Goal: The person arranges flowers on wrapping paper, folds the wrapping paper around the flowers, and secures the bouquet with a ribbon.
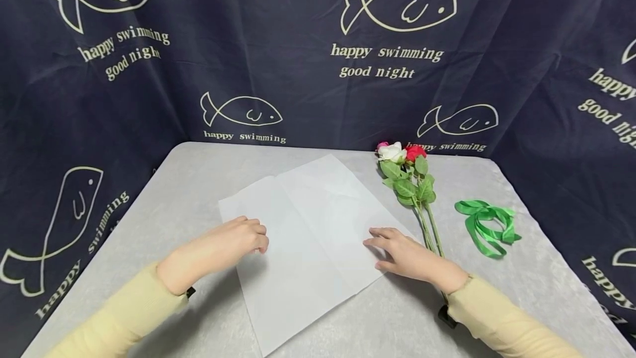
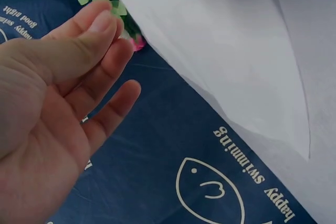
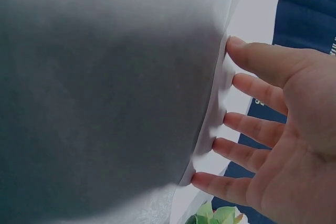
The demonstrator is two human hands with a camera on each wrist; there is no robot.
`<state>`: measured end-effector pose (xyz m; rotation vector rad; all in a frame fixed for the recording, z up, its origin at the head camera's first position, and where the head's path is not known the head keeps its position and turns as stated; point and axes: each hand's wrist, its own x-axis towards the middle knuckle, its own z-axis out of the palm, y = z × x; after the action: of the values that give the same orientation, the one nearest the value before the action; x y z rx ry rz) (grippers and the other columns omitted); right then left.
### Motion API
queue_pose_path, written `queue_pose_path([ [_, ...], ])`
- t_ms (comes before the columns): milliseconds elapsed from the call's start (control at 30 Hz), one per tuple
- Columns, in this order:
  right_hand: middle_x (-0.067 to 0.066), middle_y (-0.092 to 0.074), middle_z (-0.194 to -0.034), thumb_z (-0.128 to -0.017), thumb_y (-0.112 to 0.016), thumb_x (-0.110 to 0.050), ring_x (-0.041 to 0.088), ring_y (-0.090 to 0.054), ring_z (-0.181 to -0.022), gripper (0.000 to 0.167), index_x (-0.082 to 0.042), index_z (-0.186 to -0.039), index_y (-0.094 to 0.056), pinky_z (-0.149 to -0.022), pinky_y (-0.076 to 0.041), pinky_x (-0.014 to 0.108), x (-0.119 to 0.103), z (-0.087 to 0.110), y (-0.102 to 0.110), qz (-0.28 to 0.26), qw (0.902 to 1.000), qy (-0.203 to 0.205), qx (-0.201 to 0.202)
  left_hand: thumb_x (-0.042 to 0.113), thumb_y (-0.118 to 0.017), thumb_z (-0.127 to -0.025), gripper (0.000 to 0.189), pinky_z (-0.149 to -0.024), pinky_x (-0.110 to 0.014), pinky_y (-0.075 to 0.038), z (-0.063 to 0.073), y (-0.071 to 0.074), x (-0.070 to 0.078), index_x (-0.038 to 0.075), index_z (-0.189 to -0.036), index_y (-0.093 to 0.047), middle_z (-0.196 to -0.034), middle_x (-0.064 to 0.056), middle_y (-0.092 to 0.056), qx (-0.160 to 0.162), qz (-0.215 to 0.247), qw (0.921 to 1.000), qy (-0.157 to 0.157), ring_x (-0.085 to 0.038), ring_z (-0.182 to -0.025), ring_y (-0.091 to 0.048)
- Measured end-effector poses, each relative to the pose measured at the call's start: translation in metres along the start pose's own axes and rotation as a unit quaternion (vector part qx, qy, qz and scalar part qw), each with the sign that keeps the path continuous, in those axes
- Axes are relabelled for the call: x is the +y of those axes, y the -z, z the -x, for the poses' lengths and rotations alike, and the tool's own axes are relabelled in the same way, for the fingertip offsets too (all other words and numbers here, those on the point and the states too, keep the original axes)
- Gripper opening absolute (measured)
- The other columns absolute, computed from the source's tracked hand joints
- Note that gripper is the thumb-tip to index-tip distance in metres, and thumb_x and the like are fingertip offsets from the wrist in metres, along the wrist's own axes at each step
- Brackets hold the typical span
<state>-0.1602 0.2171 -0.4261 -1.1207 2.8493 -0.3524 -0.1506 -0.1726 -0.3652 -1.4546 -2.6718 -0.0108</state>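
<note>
White wrapping paper [image 1: 303, 247] lies on the table at an angle, one layer over another with a long diagonal edge across its middle. My left hand [image 1: 238, 239] hovers over the paper's left side, its fingers loosely bent. Nothing sits between that thumb [image 2: 100, 30] and the fingers in the left wrist view. On the right part of the sheet, my right hand [image 1: 399, 253] rests its spread, nearly straight fingertips. The right wrist view has the fingertips [image 3: 218, 142] right at the edge of the paper [image 3: 115, 103].
Artificial roses [image 1: 392, 152] in white, red and pink lie to the right of the paper, their green stems [image 1: 431, 225] running toward my right forearm. Farther right is a loosely looped green ribbon [image 1: 489, 225]. Dark fish-print cloth [image 1: 308, 59] hangs around the grey table [image 1: 194, 181].
</note>
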Motion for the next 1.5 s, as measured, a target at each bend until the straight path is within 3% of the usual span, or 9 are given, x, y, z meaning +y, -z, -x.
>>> queue_pose_path([
  [133,0.025,-0.050,-0.132,-0.080,-0.074,-0.019,0.042,-0.048,-0.121,0.046,-0.005,-0.122,-0.061,-0.098,-0.041,0.054,0.001,0.000,-0.001,0.001,1.0000,0.002,0.002,-0.007,-0.069,-0.073,0.027,-0.070,-0.026,-0.043,-0.010,-0.004,-0.002,0.016,-0.086,-0.067,-0.080,0.009,-0.057,0.000,-0.010,0.9999,0.009,-0.011,-0.078,-0.052],
  [300,0.025,-0.051,-0.131,-0.078,-0.075,-0.018,0.042,-0.048,-0.119,0.047,-0.005,-0.121,-0.062,-0.097,-0.041,0.053,0.005,-0.001,-0.001,0.003,0.9999,0.009,0.004,0.010,-0.073,-0.079,0.026,-0.079,-0.032,-0.047,-0.027,-0.010,-0.004,0.014,-0.103,-0.066,-0.099,0.004,-0.063,-0.005,-0.012,0.9996,0.024,-0.017,-0.094,-0.057],
  [500,0.025,-0.052,-0.130,-0.078,-0.076,-0.015,0.042,-0.049,-0.118,0.046,-0.003,-0.120,-0.062,-0.096,-0.042,0.052,0.013,-0.003,0.001,0.000,0.9998,0.021,0.001,0.023,-0.071,-0.084,0.036,-0.091,-0.039,-0.046,-0.051,-0.025,-0.012,0.013,-0.117,-0.061,-0.116,-0.002,-0.061,-0.009,0.001,0.9996,0.028,-0.021,-0.108,-0.056],
  [800,0.026,-0.052,-0.130,-0.076,-0.076,-0.011,0.043,-0.049,-0.117,0.046,-0.004,-0.120,-0.061,-0.095,-0.043,0.053,0.029,-0.004,0.005,-0.010,0.9992,0.038,-0.001,0.035,-0.065,-0.088,0.051,-0.101,-0.047,-0.040,-0.077,-0.050,-0.028,0.011,-0.132,-0.052,-0.137,-0.011,-0.050,-0.044,0.035,0.9975,0.043,-0.030,-0.127,-0.046],
  [1000,0.026,-0.053,-0.129,-0.075,-0.078,-0.012,0.043,-0.050,-0.116,0.047,-0.004,-0.119,-0.062,-0.093,-0.043,0.053,0.038,-0.005,0.006,-0.008,0.9983,0.057,0.006,0.046,-0.056,-0.091,0.057,-0.109,-0.050,-0.030,-0.083,-0.059,-0.036,0.015,-0.137,-0.048,-0.144,-0.013,-0.043,-0.076,0.051,0.9944,0.053,-0.033,-0.135,-0.035],
  [1233,0.024,-0.050,-0.134,-0.077,-0.076,-0.012,0.043,-0.046,-0.122,0.047,-0.005,-0.121,-0.061,-0.097,-0.041,0.053,0.046,-0.004,0.009,-0.024,0.9987,0.039,-0.021,0.050,-0.052,-0.092,0.057,-0.111,-0.052,-0.025,-0.084,-0.062,-0.036,0.018,-0.139,-0.047,-0.146,-0.011,-0.040,-0.117,0.059,0.9901,0.051,-0.033,-0.137,-0.032],
  [1500,0.024,-0.049,-0.135,-0.077,-0.076,-0.011,0.043,-0.045,-0.123,0.047,-0.006,-0.122,-0.061,-0.098,-0.040,0.054,0.054,-0.005,0.011,-0.022,0.9982,0.047,-0.030,0.056,-0.057,-0.086,0.067,-0.111,-0.053,-0.025,-0.081,-0.063,-0.032,0.018,-0.141,-0.045,-0.148,-0.012,-0.037,-0.126,0.068,0.9883,0.052,-0.036,-0.138,-0.031],
])
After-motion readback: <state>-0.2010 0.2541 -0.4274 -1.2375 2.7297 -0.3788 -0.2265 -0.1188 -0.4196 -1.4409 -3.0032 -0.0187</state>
